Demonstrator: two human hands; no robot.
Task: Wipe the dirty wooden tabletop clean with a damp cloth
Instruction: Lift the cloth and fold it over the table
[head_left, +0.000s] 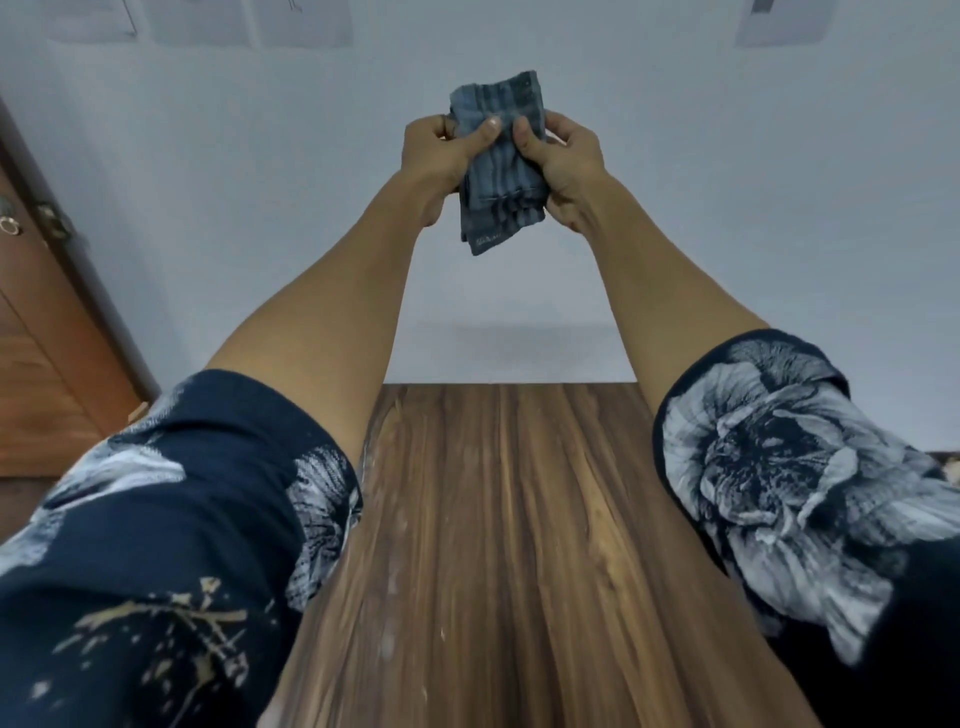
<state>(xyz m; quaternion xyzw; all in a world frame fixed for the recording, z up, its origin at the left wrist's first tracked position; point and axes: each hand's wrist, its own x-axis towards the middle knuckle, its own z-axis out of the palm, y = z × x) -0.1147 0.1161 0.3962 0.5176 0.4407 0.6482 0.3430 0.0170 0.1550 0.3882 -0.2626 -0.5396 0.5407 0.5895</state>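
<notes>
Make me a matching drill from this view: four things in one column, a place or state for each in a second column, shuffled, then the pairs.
Things:
1. folded grey cloth
2. wooden tabletop
3. wooden door
4. left hand

Places or states:
A. streaked with pale dust marks
B. at the far left edge of the view
C. held up in front of the wall between both hands
D. grips the cloth's left side, thumb on its front

Pairs: 1-C, 2-A, 3-B, 4-D
</notes>
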